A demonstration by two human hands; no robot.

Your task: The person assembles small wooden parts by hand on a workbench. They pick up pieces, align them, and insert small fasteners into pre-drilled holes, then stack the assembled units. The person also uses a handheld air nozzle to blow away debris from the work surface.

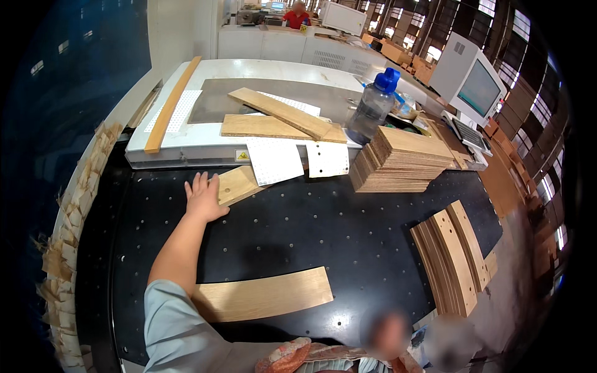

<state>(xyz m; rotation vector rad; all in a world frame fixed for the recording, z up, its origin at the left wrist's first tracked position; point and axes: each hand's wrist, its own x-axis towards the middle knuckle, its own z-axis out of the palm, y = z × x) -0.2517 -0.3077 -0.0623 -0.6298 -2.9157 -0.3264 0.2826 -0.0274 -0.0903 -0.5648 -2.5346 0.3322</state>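
My left hand (205, 200) reaches across the black table with its fingers spread, at the near-left end of a short light-wood board (233, 186). Hand and board edge meet, but I cannot tell how firmly they touch. A white dotted sheet (277, 163) hangs over the board's far end. Closer to me, a slightly curved wooden board (267, 294) lies flat, its left end partly behind my forearm. At the lower edge is a blurred skin-coloured shape (388, 334), perhaps my right hand; its fingers cannot be made out.
Curved boards with holes (454, 261) stand stacked on the right. Beyond the black table (367, 248), a white machine bed (292, 71) carries loose planks (273, 127), a long strip (174, 102), a blue-capped bottle (371, 109) and a board stack (404, 158). A monitor (469, 81) stands far right.
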